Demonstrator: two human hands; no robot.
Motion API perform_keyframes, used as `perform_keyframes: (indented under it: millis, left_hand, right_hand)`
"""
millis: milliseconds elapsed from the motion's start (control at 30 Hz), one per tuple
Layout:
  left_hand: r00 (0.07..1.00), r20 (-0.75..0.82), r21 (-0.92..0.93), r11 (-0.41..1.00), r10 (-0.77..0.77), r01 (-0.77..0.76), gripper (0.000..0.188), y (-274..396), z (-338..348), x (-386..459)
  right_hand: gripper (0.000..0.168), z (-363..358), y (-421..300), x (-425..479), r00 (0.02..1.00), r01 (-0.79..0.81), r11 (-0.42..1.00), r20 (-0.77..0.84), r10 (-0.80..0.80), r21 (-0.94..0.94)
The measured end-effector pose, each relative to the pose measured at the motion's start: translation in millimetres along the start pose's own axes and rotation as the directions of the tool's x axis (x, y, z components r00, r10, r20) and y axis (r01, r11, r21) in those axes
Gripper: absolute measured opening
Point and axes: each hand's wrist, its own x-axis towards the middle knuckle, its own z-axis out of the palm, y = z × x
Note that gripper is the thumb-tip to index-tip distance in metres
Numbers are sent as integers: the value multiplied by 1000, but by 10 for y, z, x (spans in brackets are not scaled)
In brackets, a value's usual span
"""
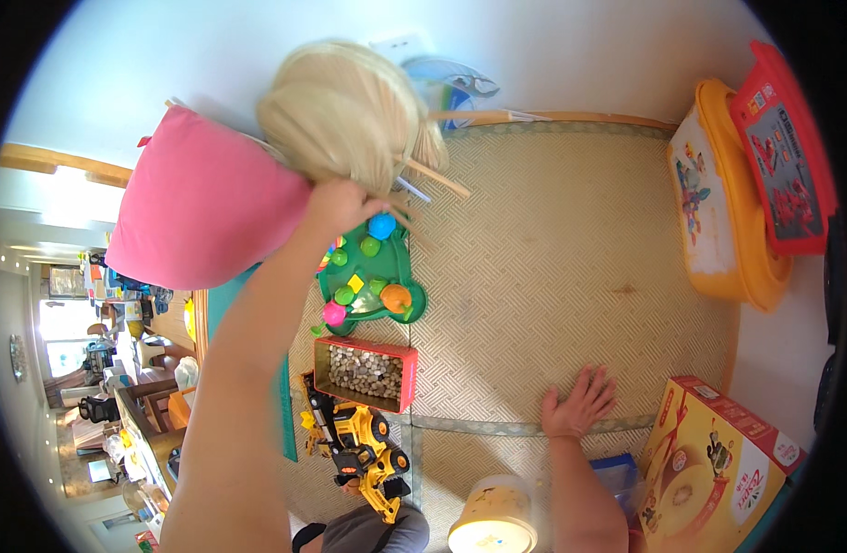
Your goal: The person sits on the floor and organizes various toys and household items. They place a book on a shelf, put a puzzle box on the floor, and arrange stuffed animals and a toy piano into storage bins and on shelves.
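Observation:
My left hand reaches to the upper left, its fingers closed at the lower edge of a pale palm-leaf fan; blur hides the exact grip. Thin wooden handles stick out to the right. Against my left hand and forearm lies a pink cushion. Below the fan, a green plastic tray holds toy fruit and coloured pieces, among them a blue ball and an orange toy fruit. My right hand rests palm down on the woven mat, fingers spread, holding nothing.
A red box of pebbles and a yellow toy construction vehicle lie beside my left forearm. A pale yellow bucket stands nearer me. At right are a yellow tub, a red case and a kiwifruit carton.

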Motion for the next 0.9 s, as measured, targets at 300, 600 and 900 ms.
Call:
perform_keyframes:
  millis: [300, 600, 900]
  left_hand:
    - [1000, -26, -373, 928, -16, 6, 33, -571, -121, 233]
    - [952, 14, 31, 951, 306, -306, 14, -852, -495, -1418]
    - [959, -275, 617, 753, -64, 228, 49, -796, -1453, -2883]
  right_hand:
    - [84, -33, -16, 15, 999, -12, 1000, 31, 13, -13]
    - [86, -42, -21, 30, 1000, -9, 999, 4, 9, -31]
    - [84, -93, -76, 78, 999, -36, 999, 18, 37, -24]
